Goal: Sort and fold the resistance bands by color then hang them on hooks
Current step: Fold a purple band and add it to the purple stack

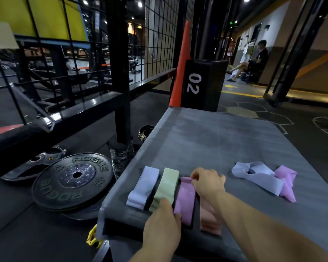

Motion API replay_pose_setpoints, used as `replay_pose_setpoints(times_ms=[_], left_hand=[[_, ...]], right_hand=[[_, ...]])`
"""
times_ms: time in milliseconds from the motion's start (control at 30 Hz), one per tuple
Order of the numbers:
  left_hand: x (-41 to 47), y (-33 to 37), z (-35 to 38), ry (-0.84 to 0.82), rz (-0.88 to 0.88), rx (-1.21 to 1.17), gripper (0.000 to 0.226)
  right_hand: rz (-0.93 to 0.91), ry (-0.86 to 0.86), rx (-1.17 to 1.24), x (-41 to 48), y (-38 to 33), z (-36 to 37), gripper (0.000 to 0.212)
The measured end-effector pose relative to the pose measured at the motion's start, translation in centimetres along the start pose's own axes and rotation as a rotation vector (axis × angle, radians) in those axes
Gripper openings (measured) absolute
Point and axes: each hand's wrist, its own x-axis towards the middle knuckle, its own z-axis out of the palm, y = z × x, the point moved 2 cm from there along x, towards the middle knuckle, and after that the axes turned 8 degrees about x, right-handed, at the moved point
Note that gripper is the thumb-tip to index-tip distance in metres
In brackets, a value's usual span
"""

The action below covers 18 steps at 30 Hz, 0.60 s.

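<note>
Folded bands lie in a row on the grey platform: a lavender band marked 20, a green band marked 30, a pink band marked 10, and a salmon band partly under my right forearm. My right hand pinches the far end of the pink band. The near end of that band is held by my left hand. To the right lie an unfolded lavender band and an unfolded pink band, overlapping.
Black Rogue weight plates lie on the floor to the left, beside a black wire-grid rack. A black box marked 02 stands behind the platform. A person sits far back right. A yellow collar clip lies near the platform corner.
</note>
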Motion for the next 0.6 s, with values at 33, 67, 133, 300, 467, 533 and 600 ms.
replay_pose_setpoints(times_ms=[33,67,133,300,467,533,600], left_hand=[[0.1,0.0,0.0,0.003,0.002,-0.002,0.025],[0.1,0.0,-0.1,0.005,0.004,0.000,0.025],[0.1,0.0,-0.5,-0.004,0.005,0.011,0.025],[-0.4,0.5,-2.5,0.022,0.026,0.042,0.025],[-0.5,1.8,-4.1,0.225,0.233,0.212,0.025],[-0.2,2.3,-3.4,0.332,0.375,0.201,0.013],[0.4,2.4,-2.3,0.324,0.433,0.241,0.013]], right_hand=[[0.005,0.002,0.003,0.0,0.0,0.1,0.023],[0.011,0.002,0.004,-0.1,0.1,0.1,0.022],[0.014,-0.003,-0.008,-0.3,0.1,0.2,0.022],[-0.031,-0.006,0.013,-0.7,0.3,-0.5,0.034],[-0.202,-0.023,0.016,-1.1,0.5,-1.3,0.038],[-0.327,-0.068,-0.025,-1.4,0.5,-1.2,0.040],[-0.418,-0.173,-0.111,-1.7,0.6,-0.8,0.044]])
